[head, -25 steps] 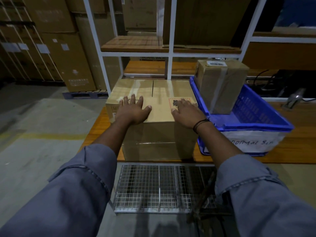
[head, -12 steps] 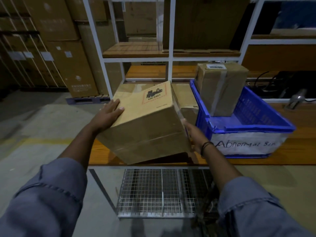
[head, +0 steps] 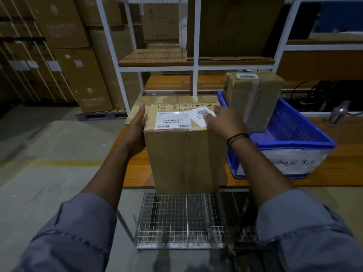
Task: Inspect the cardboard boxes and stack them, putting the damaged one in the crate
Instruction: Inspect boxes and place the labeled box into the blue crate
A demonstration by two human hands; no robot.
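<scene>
The left hand [head: 137,130] lies flat against the 9 o'clock face of an upright cardboard box [head: 184,160], fingers straight and pointing up, palm pressed to the cardboard. The right hand [head: 224,122] wraps over the box's top edge at 3 o'clock, its fingers bent onto a white label [head: 204,114] that lies askew on the top face; a dark band circles that wrist. So the box stands between the two hands at 12 o'clock from the person, clamped from both sides. Its lower edge shows just over the tabletop's [head: 343,169] near edge, and I cannot tell whether it rests there. A larger label [head: 172,119] covers the near part of the top face.

Below the tabletop's edge, nearest the person, sits a wire mesh shelf [head: 180,218]. Just behind the held box, touching or nearly so, the top of a second box [head: 196,99] shows. At 2 o'clock from the held box stands the blue crate [head: 294,142], just beside it, with a taped box [head: 253,99] upright in its far left corner. Beyond, a white rack [head: 194,67] carries wooden shelves, and at 10 o'clock large cartons [head: 78,75] stand stacked on the floor.
</scene>
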